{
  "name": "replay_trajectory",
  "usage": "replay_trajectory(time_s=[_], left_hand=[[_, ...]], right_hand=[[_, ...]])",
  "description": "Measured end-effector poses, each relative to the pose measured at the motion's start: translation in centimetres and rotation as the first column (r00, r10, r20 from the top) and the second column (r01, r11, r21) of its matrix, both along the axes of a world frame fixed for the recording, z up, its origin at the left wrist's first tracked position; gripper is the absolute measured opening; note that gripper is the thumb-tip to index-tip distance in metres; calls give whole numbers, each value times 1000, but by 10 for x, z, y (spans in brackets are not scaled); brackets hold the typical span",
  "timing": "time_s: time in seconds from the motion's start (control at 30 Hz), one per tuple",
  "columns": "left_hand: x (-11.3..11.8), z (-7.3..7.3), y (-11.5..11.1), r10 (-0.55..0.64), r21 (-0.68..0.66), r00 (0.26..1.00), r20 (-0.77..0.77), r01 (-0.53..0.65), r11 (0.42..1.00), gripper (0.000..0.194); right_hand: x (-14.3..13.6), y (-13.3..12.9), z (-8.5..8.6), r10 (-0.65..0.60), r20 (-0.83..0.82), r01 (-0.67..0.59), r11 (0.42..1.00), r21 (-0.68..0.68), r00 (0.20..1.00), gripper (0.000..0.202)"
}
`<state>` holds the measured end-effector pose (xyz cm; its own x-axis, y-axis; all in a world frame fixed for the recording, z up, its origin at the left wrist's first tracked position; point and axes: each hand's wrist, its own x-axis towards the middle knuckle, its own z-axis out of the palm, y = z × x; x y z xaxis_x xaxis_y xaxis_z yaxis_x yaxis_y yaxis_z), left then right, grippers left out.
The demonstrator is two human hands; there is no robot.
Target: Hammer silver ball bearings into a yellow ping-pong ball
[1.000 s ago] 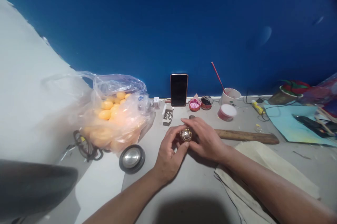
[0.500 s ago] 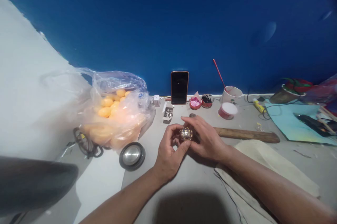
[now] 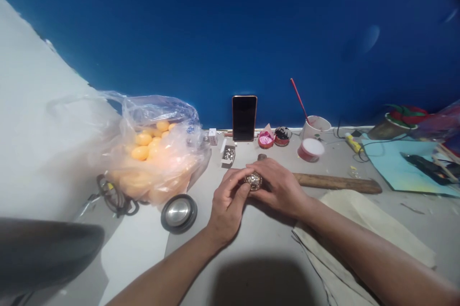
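Note:
Both hands meet around a small round ball covered with shiny silver studs that look like thumbtacks. My left hand is closed on its left side, the thumb pressing the front. From the right, my right hand wraps its fingers over the top and side, hiding much of the ball. Just beyond the hands, a small open white box holds several similar shiny metal pieces. A hammer with a wooden handle lies behind my right hand, its head partly showing above the fingers.
A plastic bag of yellow-orange balls stands left, with a round metal-and-black lid nearer. A phone leans on the blue wall. Right of it are two decorated cups, a red-and-white tub and a white cup. Pale cloth lies under my right forearm.
My left fingers have come closer over the ball, and the left thumb has shifted left along it. The ball seems slightly turned. My right hand stays nearly in place.

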<state>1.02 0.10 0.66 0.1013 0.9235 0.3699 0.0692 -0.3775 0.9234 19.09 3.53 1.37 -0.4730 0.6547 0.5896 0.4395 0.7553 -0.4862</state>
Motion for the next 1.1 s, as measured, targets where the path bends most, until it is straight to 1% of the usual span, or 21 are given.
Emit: replay_trajectory(time_s=[0.03, 0.1, 0.2, 0.33, 0.43, 0.6, 0.73, 0.8, 0.87, 0.93, 1.0, 1.1], left_hand=[[0, 0, 1, -3, -5, 1000, -7, 3, 1000, 27], [-1, 0, 1, -14, -11, 1000, -16, 13, 1000, 29], [-2, 0, 2, -32, -38, 999, 3, 32, 999, 31], [-4, 2, 3, -82, -160, 994, 69, 92, 983, 33], [-5, 1, 6, -99, -275, 982, 159, 140, 951, 33], [-5, -5, 9, -42, -425, 950, 309, 178, 888, 35], [-2, -5, 9, -4, -514, 892, 451, 264, 816, 39], [0, -2, 9, 16, -528, 849, 528, 313, 790, 40], [1, 0, 9, 37, -529, 810, 585, 346, 775, 43], [2, 0, 8, 48, -531, 792, 609, 362, 766, 49], [1, -1, 7, 39, -531, 798, 602, 363, 766, 51], [-1, -4, 6, -3, -511, 828, 561, 349, 786, 50]], right_hand=[[0, 0, 1, 16, 4, -16, 1000, -26, 1000, 36], [1, 1, 1, 34, 15, -33, 997, -69, 999, 32], [3, 2, 0, 30, 32, -27, 996, -80, 999, 37], [6, 5, -1, 52, 63, -45, 994, -96, 997, 46], [9, 8, -1, 65, 85, -56, 993, -107, 994, 46], [11, 9, -2, 86, 109, -75, 992, -100, 990, 47], [8, 7, -1, 72, 118, -61, 994, -92, 990, 43], [7, 5, 1, 49, 107, -39, 995, -94, 993, 38], [5, 3, 2, 23, 85, -14, 995, -99, 996, 32], [3, 2, 4, 3, 65, 4, 995, -100, 998, 28], [2, 1, 4, -2, 57, 7, 996, -94, 998, 27], [0, -1, 4, -11, 78, 17, 997, -77, 997, 29]])
